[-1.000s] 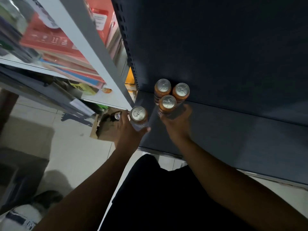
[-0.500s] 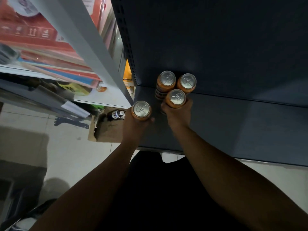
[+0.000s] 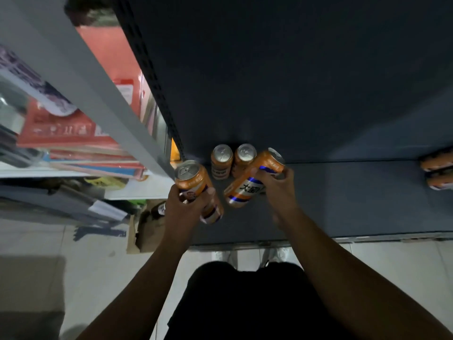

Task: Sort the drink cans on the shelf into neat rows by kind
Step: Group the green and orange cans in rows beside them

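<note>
Six orange cans in all. Two standing cans point(image 3: 221, 161) are upright at the back of the shelf point(image 3: 343, 204). The left hand point(image 3: 188, 204) has its fingers curled round a third can point(image 3: 193, 180) over the shelf's left end. The right hand point(image 3: 279, 190) grips a fourth can point(image 3: 255, 177) — tilted — over the shelf. Two edge cans point(image 3: 437, 165) at the shelf's far right are dim and cut off.
</note>
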